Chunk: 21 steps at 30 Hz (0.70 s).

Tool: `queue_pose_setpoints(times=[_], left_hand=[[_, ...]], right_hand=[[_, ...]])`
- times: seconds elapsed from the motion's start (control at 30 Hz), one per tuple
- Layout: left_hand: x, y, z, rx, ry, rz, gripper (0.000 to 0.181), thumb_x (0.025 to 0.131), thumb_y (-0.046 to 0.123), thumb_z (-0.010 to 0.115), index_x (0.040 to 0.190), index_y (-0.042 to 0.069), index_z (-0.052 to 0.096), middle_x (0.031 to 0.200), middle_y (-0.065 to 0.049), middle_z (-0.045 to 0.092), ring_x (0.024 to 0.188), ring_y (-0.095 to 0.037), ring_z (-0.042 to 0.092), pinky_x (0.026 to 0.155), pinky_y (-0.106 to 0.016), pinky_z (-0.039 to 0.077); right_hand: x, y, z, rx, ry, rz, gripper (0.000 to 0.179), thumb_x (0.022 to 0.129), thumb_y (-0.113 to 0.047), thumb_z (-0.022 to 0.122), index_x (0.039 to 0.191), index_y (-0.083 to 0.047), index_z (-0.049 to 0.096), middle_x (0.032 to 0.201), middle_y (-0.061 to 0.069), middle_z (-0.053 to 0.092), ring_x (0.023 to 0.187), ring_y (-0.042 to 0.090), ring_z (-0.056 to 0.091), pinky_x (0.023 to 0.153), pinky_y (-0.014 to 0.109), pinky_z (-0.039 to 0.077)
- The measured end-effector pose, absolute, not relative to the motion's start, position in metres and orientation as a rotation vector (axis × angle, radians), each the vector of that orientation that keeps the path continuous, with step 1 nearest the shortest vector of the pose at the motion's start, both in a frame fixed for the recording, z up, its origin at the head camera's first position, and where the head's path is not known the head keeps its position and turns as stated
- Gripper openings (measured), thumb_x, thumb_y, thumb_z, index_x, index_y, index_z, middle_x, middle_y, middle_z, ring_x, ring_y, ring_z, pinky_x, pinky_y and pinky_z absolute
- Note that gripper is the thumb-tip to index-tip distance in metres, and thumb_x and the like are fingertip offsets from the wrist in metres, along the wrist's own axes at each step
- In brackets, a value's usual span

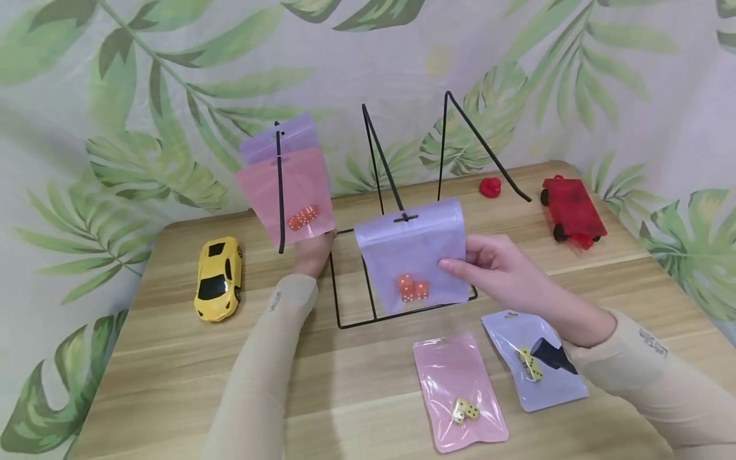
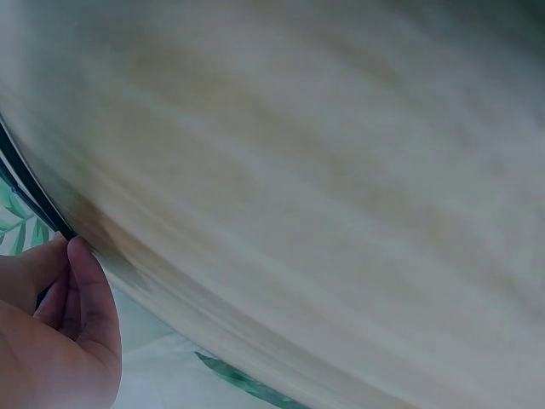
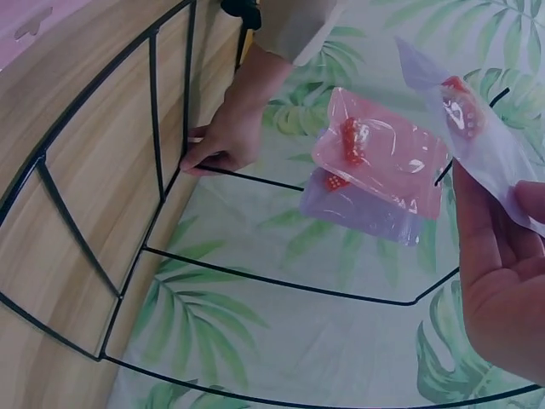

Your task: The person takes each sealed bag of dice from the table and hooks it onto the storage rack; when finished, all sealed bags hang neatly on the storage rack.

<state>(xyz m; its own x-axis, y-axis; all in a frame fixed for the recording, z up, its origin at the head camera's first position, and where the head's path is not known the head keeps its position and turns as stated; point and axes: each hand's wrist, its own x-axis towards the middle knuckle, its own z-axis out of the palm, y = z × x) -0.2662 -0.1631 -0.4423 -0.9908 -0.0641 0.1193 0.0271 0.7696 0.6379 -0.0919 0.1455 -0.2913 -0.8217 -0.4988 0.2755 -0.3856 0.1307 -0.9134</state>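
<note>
My right hand (image 1: 506,265) pinches the right edge of a purple zip bag (image 1: 422,239) with orange dice inside. The bag's hanging slot lies at the front tip of the middle arm of a black wire rack (image 1: 336,287); how far the tip goes through cannot be told. Low at the rack's left rear, my left hand (image 1: 313,254) pinches the wire of its base, as the right wrist view shows. From the left arm hang a pink bag (image 1: 261,185) with orange dice and, behind it, another purple bag (image 1: 301,131). The right arm (image 1: 489,153) carries no bag.
In front of the rack lie a pink bag (image 1: 448,364) and a purple bag (image 1: 540,399), both with yellow dice. A yellow toy car (image 1: 218,275) stands left; a red toy vehicle (image 1: 575,207) and small red object (image 1: 490,187) are at the right rear. Behind hangs a leaf-patterned cloth (image 1: 374,57).
</note>
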Motion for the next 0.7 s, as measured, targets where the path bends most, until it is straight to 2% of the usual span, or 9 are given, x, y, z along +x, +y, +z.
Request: queue_pose_setpoints(times=[0.07, 0.13, 0.23, 0.4, 0.5, 0.7], left_hand=[[-0.266, -0.163, -0.442, 0.024, -2.817, -1.033, 0.030, 0.092, 0.012, 0.060, 0.119, -0.002, 0.056, 0.123, -0.022, 0.059, 0.116, -0.035, 0.054, 0.110, -0.044, 0.043], [-0.265, -0.163, -0.441, 0.014, -2.837, -1.004, 0.027, 0.094, 0.012, 0.059, 0.117, -0.001, 0.057, 0.120, -0.021, 0.060, 0.113, -0.034, 0.056, 0.107, -0.044, 0.046], [-0.264, -0.163, -0.438, -0.006, -2.873, -0.961, 0.018, 0.094, 0.009, 0.061, 0.110, 0.001, 0.061, 0.111, -0.019, 0.063, 0.102, -0.032, 0.059, 0.095, -0.044, 0.052], [-0.264, -0.163, -0.434, -0.024, -2.918, -0.901, 0.010, 0.094, 0.007, 0.062, 0.103, 0.003, 0.063, 0.100, -0.016, 0.065, 0.090, -0.029, 0.059, 0.084, -0.041, 0.053], [-0.266, -0.163, -0.435, 0.002, -2.915, -0.936, 0.013, 0.094, 0.008, 0.061, 0.106, 0.002, 0.062, 0.102, -0.016, 0.064, 0.093, -0.029, 0.059, 0.087, -0.042, 0.053], [-0.267, -0.163, -0.442, 0.061, -2.888, -1.008, 0.034, 0.094, 0.012, 0.060, 0.124, 0.000, 0.053, 0.124, -0.019, 0.057, 0.114, -0.033, 0.055, 0.106, -0.045, 0.047]], right_hand=[[-0.096, 0.145, -0.294, -0.875, 2.304, -1.797, 0.020, 0.095, 0.001, 0.057, 0.110, 0.013, 0.063, 0.101, 0.022, 0.073, 0.089, 0.005, 0.072, 0.075, 0.025, 0.061], [-0.101, 0.144, -0.295, -0.815, 2.330, -1.783, 0.020, 0.095, 0.001, 0.057, 0.110, 0.014, 0.063, 0.100, 0.025, 0.072, 0.086, 0.005, 0.072, 0.075, 0.024, 0.061], [-0.112, 0.140, -0.297, -0.678, 2.359, -1.751, 0.023, 0.095, 0.000, 0.057, 0.113, 0.014, 0.061, 0.105, 0.032, 0.069, 0.086, 0.003, 0.071, 0.076, 0.022, 0.060], [-0.140, 0.132, -0.300, -0.527, 2.364, -1.743, 0.028, 0.097, -0.004, 0.055, 0.119, 0.012, 0.059, 0.115, 0.031, 0.067, 0.088, 0.001, 0.070, 0.080, 0.020, 0.058], [-0.160, 0.125, -0.301, -0.509, 2.368, -1.795, 0.029, 0.098, -0.006, 0.055, 0.119, 0.013, 0.060, 0.115, 0.031, 0.067, 0.087, 0.000, 0.070, 0.080, 0.020, 0.059], [-0.199, 0.112, -0.303, -0.462, 2.327, -1.941, 0.031, 0.098, -0.010, 0.056, 0.122, 0.010, 0.060, 0.116, 0.026, 0.069, 0.089, 0.005, 0.071, 0.081, 0.022, 0.059]])
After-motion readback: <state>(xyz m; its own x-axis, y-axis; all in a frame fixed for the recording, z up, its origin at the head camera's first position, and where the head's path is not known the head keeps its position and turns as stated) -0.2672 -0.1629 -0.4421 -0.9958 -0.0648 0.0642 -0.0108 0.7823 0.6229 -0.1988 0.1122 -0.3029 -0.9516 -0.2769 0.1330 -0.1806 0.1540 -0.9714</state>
